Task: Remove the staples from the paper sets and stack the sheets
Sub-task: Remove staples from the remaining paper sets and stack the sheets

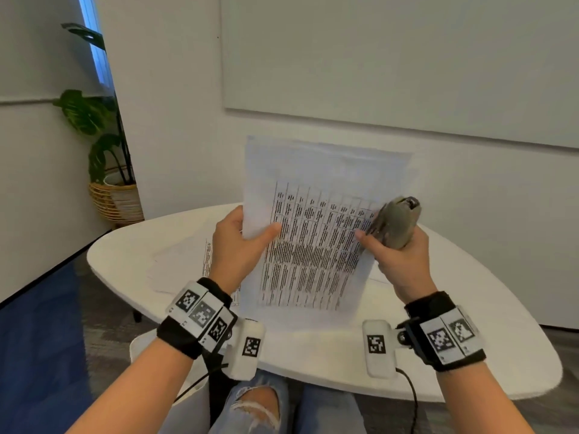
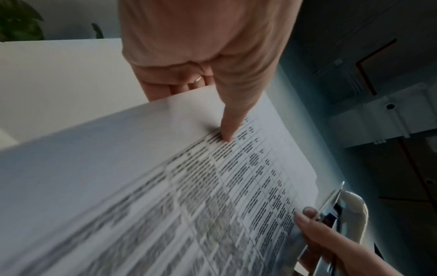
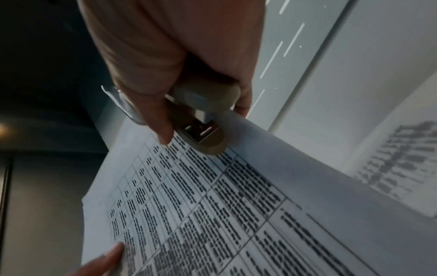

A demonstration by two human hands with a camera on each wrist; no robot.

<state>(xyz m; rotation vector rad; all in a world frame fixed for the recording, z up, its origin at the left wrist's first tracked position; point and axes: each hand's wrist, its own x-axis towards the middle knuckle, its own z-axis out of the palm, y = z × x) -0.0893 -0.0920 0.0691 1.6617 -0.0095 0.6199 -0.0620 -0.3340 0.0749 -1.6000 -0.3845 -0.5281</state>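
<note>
Centre of frame: left hand point(image 1: 238, 242) pinches the printed paper set point(image 1: 313, 239) above the desk point(image 1: 470, 324). Right hand point(image 1: 398, 261) grips a staple remover point(image 1: 396, 222) at the set's right edge.

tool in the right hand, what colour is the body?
Greyish beige, with shiny metal parts. The stapler body shows best in the head view.

Paper set point(image 1: 313, 233) held up over table point(image 1: 470, 355), left hand point(image 1: 241, 242) on its left edge, right hand point(image 1: 398, 261) with staple remover point(image 1: 396, 222) at its right; more sheets point(image 1: 185, 261) flat on table behind-left.
</note>
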